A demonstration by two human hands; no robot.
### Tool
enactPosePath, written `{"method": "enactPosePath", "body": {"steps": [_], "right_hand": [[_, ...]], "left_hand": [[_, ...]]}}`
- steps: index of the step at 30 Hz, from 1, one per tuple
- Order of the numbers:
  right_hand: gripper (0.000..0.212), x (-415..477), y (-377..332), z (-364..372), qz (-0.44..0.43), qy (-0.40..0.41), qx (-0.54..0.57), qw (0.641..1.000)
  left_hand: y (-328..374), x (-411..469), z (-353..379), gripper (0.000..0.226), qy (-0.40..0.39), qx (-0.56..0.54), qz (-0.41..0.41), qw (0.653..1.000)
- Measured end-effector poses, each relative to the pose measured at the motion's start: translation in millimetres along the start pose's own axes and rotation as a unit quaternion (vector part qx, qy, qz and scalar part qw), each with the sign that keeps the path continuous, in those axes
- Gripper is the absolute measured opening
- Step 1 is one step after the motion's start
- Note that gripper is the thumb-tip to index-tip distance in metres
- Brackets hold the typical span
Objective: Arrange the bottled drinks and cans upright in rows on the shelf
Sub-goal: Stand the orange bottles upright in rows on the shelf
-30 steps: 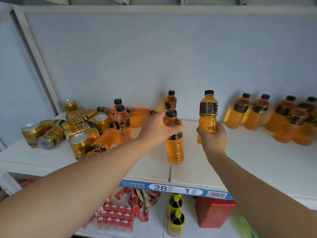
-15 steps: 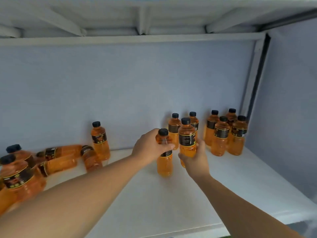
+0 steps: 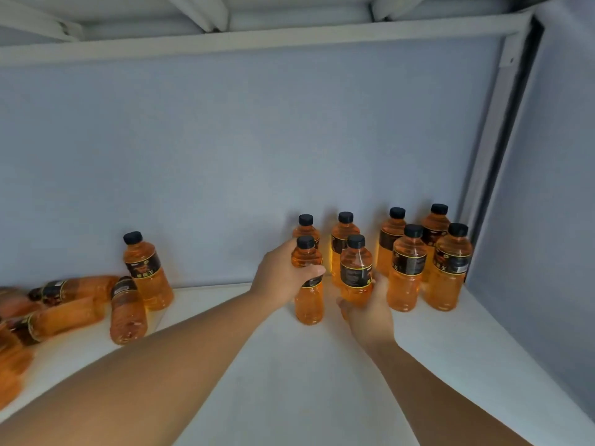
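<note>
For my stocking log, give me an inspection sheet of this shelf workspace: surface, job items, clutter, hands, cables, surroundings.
Surface: white shelf.
Job's things: six other bottles upright at right rear; one upright bottle at left; lying bottles far left.
Clutter: nothing seen.
Hands: left hand grips a front bottle; right hand holds the bottle beside it.
Cables: nothing seen.
Surroundings: blue-grey back wall, side wall at right.

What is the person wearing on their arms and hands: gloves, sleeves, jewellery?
Nothing that shows. The left hand and right hand are bare: no gloves, no rings that I can make out. The left forearm and right forearm are bare to the picture's edge, with no sleeve, watch or bracelet in view.
</note>
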State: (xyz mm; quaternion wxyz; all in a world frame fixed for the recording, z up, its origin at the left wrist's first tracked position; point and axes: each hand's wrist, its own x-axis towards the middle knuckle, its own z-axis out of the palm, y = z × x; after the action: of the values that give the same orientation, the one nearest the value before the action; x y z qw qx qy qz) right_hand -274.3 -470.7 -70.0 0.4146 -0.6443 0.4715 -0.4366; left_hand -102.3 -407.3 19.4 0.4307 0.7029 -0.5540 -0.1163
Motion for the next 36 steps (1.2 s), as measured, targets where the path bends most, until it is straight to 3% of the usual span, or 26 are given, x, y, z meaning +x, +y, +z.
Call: {"method": "enactPosePath", "body": {"steps": [12, 21, 25, 30, 33, 36], "right_hand": [[0.087, 23, 11, 11, -0.026, -0.032, 0.004, 0.999], [0.098, 10, -3, 3, 0.062, -0.043, -0.055, 0.996], [0.092, -17, -2, -6, 0.095, 0.001, -0.108, 0.990], [0.073, -64, -9, 5, 0.067, 0.051, -0.202, 0.976], [0.066, -95, -25, 29, 0.054, 0.027, -0.199, 0.978], [0.059, -133, -44, 65, 0.012, -0.027, -0.173, 0.984]], "left_hand": [[-6, 1, 16, 0.051, 0.013, 0.027, 0.009, 1.000], [1, -1, 5, 0.037, -0.023, 0.018, 0.002, 1.000], [1, -23, -2, 0.047, -0.072, 0.010, 0.007, 0.997], [-31, -69, -25, 0.048, -0.100, 0.076, -0.058, 0.990], [-58, -107, -56, 0.070, -0.123, 0.127, -0.118, 0.977], [-85, -156, -98, 0.062, -0.102, 0.123, -0.149, 0.976]]}}
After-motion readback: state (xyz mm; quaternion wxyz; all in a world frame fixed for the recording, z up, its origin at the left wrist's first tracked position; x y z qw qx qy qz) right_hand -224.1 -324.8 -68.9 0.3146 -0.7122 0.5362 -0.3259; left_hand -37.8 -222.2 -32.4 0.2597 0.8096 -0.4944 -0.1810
